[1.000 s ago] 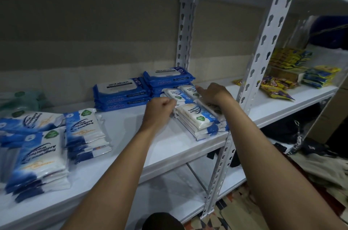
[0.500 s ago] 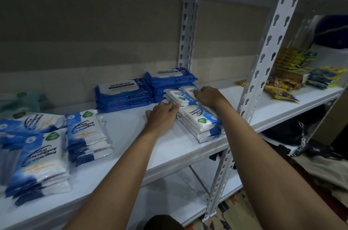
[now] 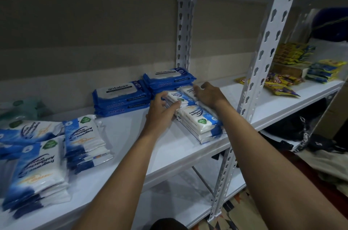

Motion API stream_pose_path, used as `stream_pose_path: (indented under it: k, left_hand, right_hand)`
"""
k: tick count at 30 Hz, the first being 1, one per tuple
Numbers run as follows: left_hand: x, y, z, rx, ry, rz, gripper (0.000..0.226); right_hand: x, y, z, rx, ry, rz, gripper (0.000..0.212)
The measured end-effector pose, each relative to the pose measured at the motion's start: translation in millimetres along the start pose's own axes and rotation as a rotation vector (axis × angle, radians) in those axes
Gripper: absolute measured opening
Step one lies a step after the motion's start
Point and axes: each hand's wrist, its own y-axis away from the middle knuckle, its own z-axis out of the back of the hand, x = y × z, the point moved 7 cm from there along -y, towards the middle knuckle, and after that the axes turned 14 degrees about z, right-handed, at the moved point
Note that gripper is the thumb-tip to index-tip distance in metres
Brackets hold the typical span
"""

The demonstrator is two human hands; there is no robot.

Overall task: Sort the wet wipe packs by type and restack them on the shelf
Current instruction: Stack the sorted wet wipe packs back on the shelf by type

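Two stacks of dark blue antabax wipe packs (image 3: 120,98) (image 3: 167,79) lie at the back of the white shelf (image 3: 131,135). In front of them are small white-and-blue antibacterial wipe packs. My left hand (image 3: 160,113) grips the left side of a short stack of these (image 3: 177,98), thumb on top. My right hand (image 3: 209,96) rests with its fingers stretched onto the neighbouring pack (image 3: 186,89). A taller stack of the same packs (image 3: 199,120) lies just in front, between my forearms. More white-and-blue stacks (image 3: 84,135) (image 3: 35,173) lie at the left.
A perforated white upright (image 3: 263,60) stands right of my right arm, another (image 3: 185,32) at the back. Yellow snack packets (image 3: 282,86) and blue-yellow packets (image 3: 323,71) lie on the right shelf section. A green bag (image 3: 24,109) sits far left. Dark bags lie below right.
My left hand has closed in on the rear small stack, its thumb now over the top pack. My right hand slid slightly left and its fingers spread out.
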Motion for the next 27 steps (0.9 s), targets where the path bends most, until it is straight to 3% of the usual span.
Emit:
stream_pose_path:
  k: [2,3,5,8,13,15,17,20,24,27]
  left_hand:
    - [5,1,-15,0.245,0.111,0.058,0.072]
    - [6,1,-19,0.278,0.065,0.047,0.080]
    - [8,-1,-20,0.241,-0.024,0.009,0.089]
    - [2,7,-17,0.146,-0.160,-0.066,0.078]
    - [-5,16,-15,0.155,-0.128,-0.071,0.066]
    - [-6,19,-14,0.154,-0.108,-0.052,0.071]
    - [-8,20,-13,0.132,-0.151,-0.113,0.083]
    - [-19,30,-20,0.172,-0.260,-0.273,0.078]
    - [-14,34,-29,0.261,-0.414,-0.291,0.078]
    - [-9,32,-29,0.278,-0.439,-0.252,0.078]
  right_hand:
    - [-1,1,0,0.012,0.005,-0.008,0.057]
    - [0,1,0,0.027,0.015,-0.005,0.051]
    - [2,2,0,0.041,0.028,0.006,0.036]
    - [5,4,4,0.020,0.046,0.012,0.027]
    - [15,10,21,-0.007,0.069,0.006,0.030]
    - [19,16,32,0.006,0.145,-0.014,0.040]
    - [24,28,39,0.107,0.254,-0.036,0.053]
    - [33,51,48,0.289,0.393,-0.027,0.069]
    - [41,69,46,0.444,0.522,0.053,0.063]
    - [45,71,44,0.468,0.554,0.071,0.057]
